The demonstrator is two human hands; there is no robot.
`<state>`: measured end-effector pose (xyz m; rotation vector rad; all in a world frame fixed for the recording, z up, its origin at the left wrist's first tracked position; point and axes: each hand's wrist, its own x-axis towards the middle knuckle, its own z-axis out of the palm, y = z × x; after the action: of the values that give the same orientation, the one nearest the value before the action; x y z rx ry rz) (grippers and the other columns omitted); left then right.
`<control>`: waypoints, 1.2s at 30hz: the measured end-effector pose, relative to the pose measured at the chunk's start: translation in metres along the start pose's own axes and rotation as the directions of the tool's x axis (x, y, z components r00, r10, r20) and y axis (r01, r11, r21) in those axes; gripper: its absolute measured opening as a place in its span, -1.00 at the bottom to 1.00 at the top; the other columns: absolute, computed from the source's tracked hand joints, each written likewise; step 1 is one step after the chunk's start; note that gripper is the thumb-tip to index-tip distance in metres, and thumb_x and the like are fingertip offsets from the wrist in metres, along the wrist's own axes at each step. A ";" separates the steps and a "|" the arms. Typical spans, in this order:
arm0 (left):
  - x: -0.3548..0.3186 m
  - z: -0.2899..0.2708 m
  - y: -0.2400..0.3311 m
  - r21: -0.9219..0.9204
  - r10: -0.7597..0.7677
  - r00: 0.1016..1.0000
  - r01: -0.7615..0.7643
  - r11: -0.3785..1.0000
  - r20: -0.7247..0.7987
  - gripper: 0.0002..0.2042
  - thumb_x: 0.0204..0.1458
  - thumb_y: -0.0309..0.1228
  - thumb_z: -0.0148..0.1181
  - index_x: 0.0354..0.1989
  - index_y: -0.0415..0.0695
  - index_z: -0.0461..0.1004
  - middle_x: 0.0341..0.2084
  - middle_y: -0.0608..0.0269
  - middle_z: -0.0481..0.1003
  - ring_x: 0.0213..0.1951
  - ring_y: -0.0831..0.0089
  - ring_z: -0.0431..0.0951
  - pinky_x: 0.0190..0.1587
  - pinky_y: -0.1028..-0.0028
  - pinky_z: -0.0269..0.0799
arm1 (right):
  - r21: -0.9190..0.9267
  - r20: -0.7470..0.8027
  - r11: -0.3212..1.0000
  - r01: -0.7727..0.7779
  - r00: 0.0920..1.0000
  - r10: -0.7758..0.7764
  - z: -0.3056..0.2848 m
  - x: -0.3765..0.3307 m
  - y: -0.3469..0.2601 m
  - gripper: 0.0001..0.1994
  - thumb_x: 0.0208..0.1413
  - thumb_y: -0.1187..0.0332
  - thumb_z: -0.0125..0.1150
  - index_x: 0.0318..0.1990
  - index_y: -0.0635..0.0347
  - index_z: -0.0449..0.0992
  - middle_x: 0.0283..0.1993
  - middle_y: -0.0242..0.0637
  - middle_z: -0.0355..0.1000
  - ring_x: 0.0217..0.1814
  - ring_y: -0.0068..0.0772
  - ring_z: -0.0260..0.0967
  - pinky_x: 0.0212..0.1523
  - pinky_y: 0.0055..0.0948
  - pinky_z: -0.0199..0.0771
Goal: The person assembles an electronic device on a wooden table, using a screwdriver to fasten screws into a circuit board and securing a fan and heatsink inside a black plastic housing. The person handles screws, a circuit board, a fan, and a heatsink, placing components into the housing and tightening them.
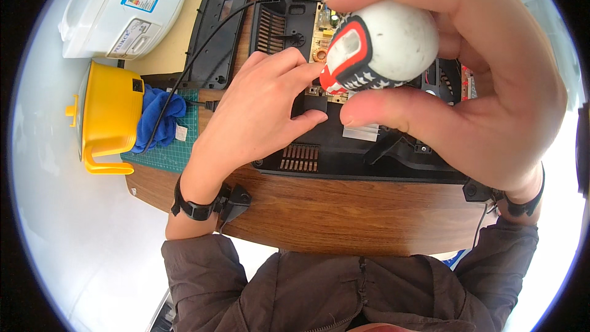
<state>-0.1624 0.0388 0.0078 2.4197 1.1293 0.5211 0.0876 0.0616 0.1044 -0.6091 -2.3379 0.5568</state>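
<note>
My right hand is curled around the fat rounded handle of a screwdriver, white with red and black trim and small stars. The handle's end points up toward me, and its shaft is hidden below. Beneath it lies a black plastic appliance housing with vent slots, holding a circuit board with a copper coil and a silver heat sink. My left hand rests over the board beside the screwdriver, thumb and index finger apart. The handle covers its index fingertip, so what that finger touches cannot be seen.
A black frame panel lies left of the housing, crossed by a black cord. Farther left are a white lidded appliance, a yellow pot, a crumpled blue cloth and a green mat on the wooden table.
</note>
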 end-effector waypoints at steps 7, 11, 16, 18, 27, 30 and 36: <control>-0.001 0.000 0.000 0.057 0.024 1.000 -0.023 0.998 -0.020 -0.50 -0.08 -0.33 0.55 0.06 -0.19 0.57 -0.27 0.19 0.44 -0.23 0.22 0.47 -0.03 0.30 0.36 | -0.007 0.010 1.000 -0.004 1.000 0.004 0.000 0.001 -0.001 -0.54 0.14 0.38 0.42 0.14 0.35 0.41 0.02 -0.10 0.42 -0.09 -0.21 0.53 -0.11 -0.33 0.63; -0.001 0.000 0.000 0.067 0.017 1.000 -0.015 0.998 -0.026 -0.50 -0.10 -0.32 0.55 0.05 -0.19 0.57 -0.28 0.19 0.44 -0.23 0.22 0.47 -0.04 0.30 0.36 | -0.003 0.013 1.000 0.002 1.000 -0.002 0.000 0.002 0.000 -0.55 0.17 0.36 0.40 0.13 0.34 0.41 0.00 -0.10 0.42 -0.11 -0.20 0.53 -0.12 -0.32 0.63; -0.001 0.002 -0.002 0.063 0.012 0.999 -0.010 0.998 -0.034 -0.50 -0.10 -0.32 0.56 0.04 -0.19 0.58 -0.29 0.20 0.44 -0.25 0.21 0.47 -0.06 0.30 0.36 | -0.002 0.020 1.000 0.012 1.000 -0.012 0.004 0.002 0.001 -0.57 0.20 0.33 0.38 0.13 0.34 0.40 -0.01 -0.10 0.42 -0.13 -0.19 0.53 -0.14 -0.30 0.62; -0.001 0.003 -0.002 0.060 0.024 0.999 -0.021 0.998 -0.049 -0.51 -0.10 -0.32 0.56 0.03 -0.18 0.58 -0.29 0.21 0.44 -0.25 0.21 0.47 -0.07 0.30 0.35 | -0.007 0.022 1.000 0.014 1.000 -0.014 0.005 0.003 0.002 -0.57 0.21 0.32 0.37 0.13 0.33 0.40 -0.02 -0.10 0.42 -0.14 -0.18 0.53 -0.14 -0.29 0.62; -0.003 0.003 -0.004 0.022 0.095 0.991 -0.093 0.995 -0.090 -0.59 -0.14 -0.32 0.56 -0.09 -0.14 0.60 -0.28 0.24 0.44 -0.21 0.22 0.50 -0.06 0.29 0.35 | -0.039 0.059 0.999 0.029 0.998 -0.026 0.009 0.009 -0.005 -0.60 0.27 0.28 0.33 0.12 0.32 0.38 -0.05 -0.10 0.42 -0.18 -0.16 0.53 -0.17 -0.26 0.61; -0.005 0.006 -0.007 0.084 0.072 0.993 -0.064 0.994 -0.092 -0.63 -0.13 -0.30 0.56 -0.15 -0.12 0.59 -0.29 0.25 0.45 -0.21 0.22 0.50 -0.06 0.29 0.36 | -0.090 0.112 0.995 0.035 0.993 -0.025 0.000 0.014 -0.010 -0.60 0.29 0.26 0.31 0.12 0.32 0.38 -0.06 -0.10 0.42 -0.19 -0.15 0.53 -0.18 -0.25 0.61; -0.009 0.009 -0.010 0.085 0.115 0.982 -0.103 0.991 -0.150 -0.64 -0.06 -0.21 0.51 -0.16 -0.13 0.60 -0.29 0.24 0.45 -0.21 0.22 0.50 -0.06 0.28 0.38 | -0.340 0.332 0.937 0.080 0.942 0.040 -0.011 0.036 -0.032 -0.61 0.32 0.23 0.28 0.11 0.31 0.37 -0.08 -0.09 0.42 -0.22 -0.13 0.53 -0.20 -0.24 0.61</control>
<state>-0.1699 0.0361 -0.0064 2.5556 1.1010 0.7249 0.0617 0.0584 0.1467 -0.6923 -2.7959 0.2444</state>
